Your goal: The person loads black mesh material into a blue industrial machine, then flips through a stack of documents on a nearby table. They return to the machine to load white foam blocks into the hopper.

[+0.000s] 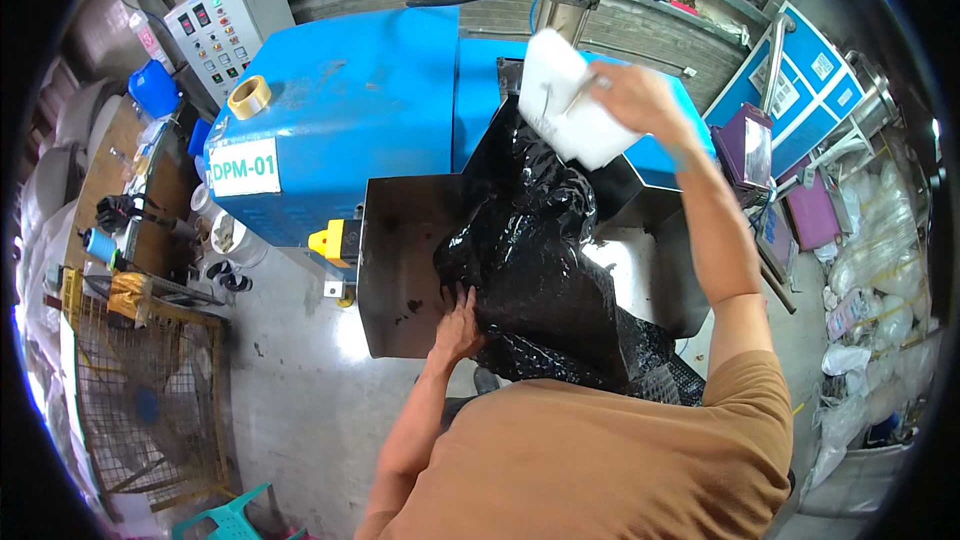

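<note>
A mass of glossy black plastic film (545, 285) lies draped across the middle of a dark metal hopper (400, 220), spilling over its near edge toward my body. My left hand (460, 328) rests on the left edge of this film, fingers spread and pressing down. Above the far end of the film, my right hand (640, 98) grips a white plastic scoop-like piece (560, 90), which is tilted. How the fingers wrap round it is partly hidden, and its exact kind is hard to make out.
Behind the hopper stands a large blue machine (350, 90) with a tape roll (250, 97) on top. A control panel (215, 40) is at the far left. A yellow-black fitting (335, 240) sits beside the hopper. Clear plastic bags (880, 240) pile up at the right.
</note>
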A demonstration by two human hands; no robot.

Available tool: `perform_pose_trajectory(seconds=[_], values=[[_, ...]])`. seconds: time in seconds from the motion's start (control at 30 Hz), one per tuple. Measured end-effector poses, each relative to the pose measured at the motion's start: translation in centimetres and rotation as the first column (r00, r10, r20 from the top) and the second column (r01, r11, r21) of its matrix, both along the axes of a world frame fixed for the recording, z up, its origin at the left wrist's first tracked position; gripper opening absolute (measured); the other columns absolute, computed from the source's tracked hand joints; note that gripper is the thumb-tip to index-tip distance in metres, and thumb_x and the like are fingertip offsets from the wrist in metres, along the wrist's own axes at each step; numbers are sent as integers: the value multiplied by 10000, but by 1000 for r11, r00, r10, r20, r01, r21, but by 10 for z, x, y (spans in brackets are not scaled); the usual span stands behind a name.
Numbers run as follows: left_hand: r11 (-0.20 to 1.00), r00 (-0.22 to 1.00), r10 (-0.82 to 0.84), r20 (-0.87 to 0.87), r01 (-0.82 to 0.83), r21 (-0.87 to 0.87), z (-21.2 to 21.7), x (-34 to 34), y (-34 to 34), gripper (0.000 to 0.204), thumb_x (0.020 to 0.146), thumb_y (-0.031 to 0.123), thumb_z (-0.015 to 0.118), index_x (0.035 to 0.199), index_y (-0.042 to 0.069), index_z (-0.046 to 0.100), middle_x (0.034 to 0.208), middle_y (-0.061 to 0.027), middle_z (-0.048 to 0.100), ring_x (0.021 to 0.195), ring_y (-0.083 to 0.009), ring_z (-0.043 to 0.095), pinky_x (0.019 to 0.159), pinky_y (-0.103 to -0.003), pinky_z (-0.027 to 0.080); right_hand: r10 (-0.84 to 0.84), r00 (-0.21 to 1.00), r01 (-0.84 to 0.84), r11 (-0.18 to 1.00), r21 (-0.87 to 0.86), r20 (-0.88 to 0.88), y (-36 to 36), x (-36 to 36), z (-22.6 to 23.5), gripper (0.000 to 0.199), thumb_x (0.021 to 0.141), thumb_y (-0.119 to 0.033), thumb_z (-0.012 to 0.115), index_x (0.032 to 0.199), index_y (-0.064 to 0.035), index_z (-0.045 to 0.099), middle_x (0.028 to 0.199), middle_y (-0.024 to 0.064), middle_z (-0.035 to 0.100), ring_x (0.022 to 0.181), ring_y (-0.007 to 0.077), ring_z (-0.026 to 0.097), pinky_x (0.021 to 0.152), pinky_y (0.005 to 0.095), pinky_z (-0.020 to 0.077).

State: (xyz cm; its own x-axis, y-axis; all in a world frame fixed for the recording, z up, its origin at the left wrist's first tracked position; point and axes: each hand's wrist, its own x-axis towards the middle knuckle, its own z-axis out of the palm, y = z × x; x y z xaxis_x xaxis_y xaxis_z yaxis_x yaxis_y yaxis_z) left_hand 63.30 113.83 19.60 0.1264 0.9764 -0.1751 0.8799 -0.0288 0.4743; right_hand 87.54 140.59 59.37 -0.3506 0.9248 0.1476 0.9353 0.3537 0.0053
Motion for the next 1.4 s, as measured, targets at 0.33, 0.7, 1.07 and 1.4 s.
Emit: perform_pose_trajectory(seconds=[0.33,0.7,1.07,1.4], values=[[1000,996,19,-87,-21,-13,-8,7,-1,1211,734,520,875,1662,33,268,1727,-265,215,1576,-554,172,1159,-833,202,163,980,-151,982,112,-111,29,-12,-149,537,783,-362,861,1252,-135,728,997,201,777,973,395,754,843,513,597],[1000,993,10,-119,-10,3,4,16,9,1267,713,608,874,1659,23,266,1732,-233,220,1599,-498,156,1178,-821,175,56,993,-63,996,-60,-102,54,-21,-216,355,862,-441,737,1040,-142,807,1010,188,788,978,395,757,879,518,598],[947,979,203,-33,-188,259,2,27,-33,1050,798,290,836,1642,13,275,1701,-224,284,1588,-459,225,1238,-683,267,191,798,-34,961,273,-571,-18,22,64,610,852,-450,849,1178,57,752,978,199,799,874,277,788,819,392,598],[955,850,231,474,-290,55,88,-33,-136,934,868,315,839,1623,45,360,1669,-207,380,1522,-412,391,1238,-531,359,-374,-279,-398,883,-248,-884,119,-164,-108,526,952,-262,795,1371,17,642,1264,131,726,1096,289,718,952,422,575]])
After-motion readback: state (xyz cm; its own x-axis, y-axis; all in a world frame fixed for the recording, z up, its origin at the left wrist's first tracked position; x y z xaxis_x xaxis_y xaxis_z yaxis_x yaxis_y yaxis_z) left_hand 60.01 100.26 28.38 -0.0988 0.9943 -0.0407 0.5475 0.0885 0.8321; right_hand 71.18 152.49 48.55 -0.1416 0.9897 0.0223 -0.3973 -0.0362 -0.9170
